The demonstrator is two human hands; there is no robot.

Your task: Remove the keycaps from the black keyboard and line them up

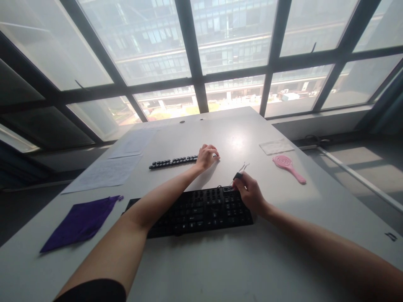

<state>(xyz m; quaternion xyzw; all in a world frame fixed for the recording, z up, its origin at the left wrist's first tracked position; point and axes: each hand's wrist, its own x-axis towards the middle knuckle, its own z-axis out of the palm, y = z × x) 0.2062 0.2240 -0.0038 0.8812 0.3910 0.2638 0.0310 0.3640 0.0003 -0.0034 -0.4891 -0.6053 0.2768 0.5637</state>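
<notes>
My left hand (208, 156) reaches past the keyboard, its fingers curled in a pinch around a small black keycap (215, 155) at the right end of a row of black keycaps (173, 162). The keycap is mostly covered by the fingers. Over the upper right corner of the black keyboard (201, 212), my right hand (251, 193) grips a keycap puller (242, 168), its thin wire prongs pointing up and away from me. A black part of it shows at the fingertips. My left forearm hides the left part of the keyboard.
A purple drawstring pouch (82, 222) lies to the left, with white paper sheets (107, 174) beyond it. On the right are a pink hairbrush (288, 167) and a folded white cloth (276, 146). Windows (233, 37) rise behind the white table (201, 268).
</notes>
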